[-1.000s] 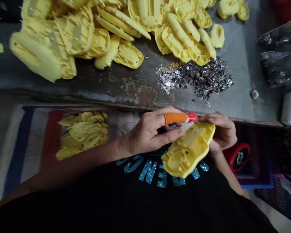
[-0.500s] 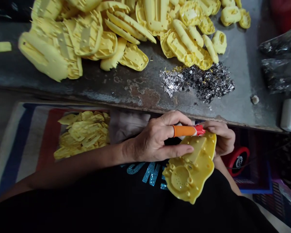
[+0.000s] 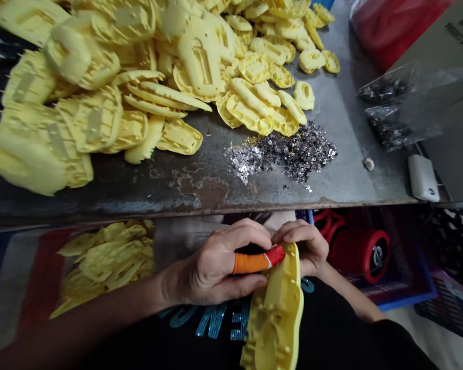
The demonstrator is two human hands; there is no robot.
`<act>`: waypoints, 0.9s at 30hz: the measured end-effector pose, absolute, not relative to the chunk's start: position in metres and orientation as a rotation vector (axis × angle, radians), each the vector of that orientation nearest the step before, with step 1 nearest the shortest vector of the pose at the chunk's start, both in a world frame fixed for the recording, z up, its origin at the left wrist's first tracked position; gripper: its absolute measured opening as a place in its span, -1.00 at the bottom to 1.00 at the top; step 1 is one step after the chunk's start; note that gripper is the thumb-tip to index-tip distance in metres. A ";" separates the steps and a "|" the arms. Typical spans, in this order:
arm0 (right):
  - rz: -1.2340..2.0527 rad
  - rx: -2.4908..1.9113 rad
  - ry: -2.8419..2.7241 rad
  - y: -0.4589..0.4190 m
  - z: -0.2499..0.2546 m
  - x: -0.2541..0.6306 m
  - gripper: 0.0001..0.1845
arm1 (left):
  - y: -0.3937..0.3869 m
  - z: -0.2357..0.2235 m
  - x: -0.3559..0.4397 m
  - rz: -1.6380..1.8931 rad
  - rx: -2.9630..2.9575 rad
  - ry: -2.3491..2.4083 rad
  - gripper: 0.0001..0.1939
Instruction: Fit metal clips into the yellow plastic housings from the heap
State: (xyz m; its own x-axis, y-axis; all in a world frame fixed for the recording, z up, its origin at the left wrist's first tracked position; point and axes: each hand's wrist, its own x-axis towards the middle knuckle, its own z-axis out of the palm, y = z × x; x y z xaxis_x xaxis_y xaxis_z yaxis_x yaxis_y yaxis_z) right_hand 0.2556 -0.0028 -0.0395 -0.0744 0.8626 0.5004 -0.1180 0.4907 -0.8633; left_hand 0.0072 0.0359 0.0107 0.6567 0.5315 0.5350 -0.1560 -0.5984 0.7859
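Observation:
Both hands hold one yellow plastic shell [image 3: 273,316] in front of my black shirt, below the table edge. My left hand [image 3: 219,267] is closed on its left side; one finger wears an orange cot with a red tip that presses on the shell's upper end. My right hand [image 3: 306,246] is curled round the shell's top from the right. The shell stands nearly on edge, its ribbed inner side facing left.
A worn metal table [image 3: 200,190] carries a big heap of yellow shells [image 3: 139,77] and a pile of small metal parts [image 3: 281,151]. Clear bags of dark parts [image 3: 389,110] and a white device [image 3: 422,177] lie right. More yellow shells [image 3: 104,257] fill a striped bag at lower left. A red-and-black tool [image 3: 362,252] rests in a blue crate.
The shell has turned from lying flat, inner side up, to nearly on edge and has dropped lower. Both hands stayed on it. The view has tilted up, showing more of the table.

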 end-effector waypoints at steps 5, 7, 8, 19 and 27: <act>1.314 -0.921 -1.142 0.003 -0.036 0.252 -0.63 | 0.047 0.003 -0.012 1.064 2.045 0.450 -0.14; 1.459 -0.940 -1.068 0.008 -0.037 0.245 -0.63 | 0.048 0.004 -0.018 1.013 2.036 0.429 0.14; 1.524 -0.939 -1.047 0.010 -0.037 0.241 -0.60 | 0.047 0.005 -0.020 0.955 2.000 0.411 0.22; 0.506 -1.442 -1.706 0.034 -0.002 0.323 -0.92 | 0.054 -0.021 0.001 1.084 0.906 0.351 -0.16; 0.020 -1.682 -2.013 0.071 -0.030 0.358 -0.90 | 0.038 -0.022 -0.003 1.001 0.783 0.573 -0.15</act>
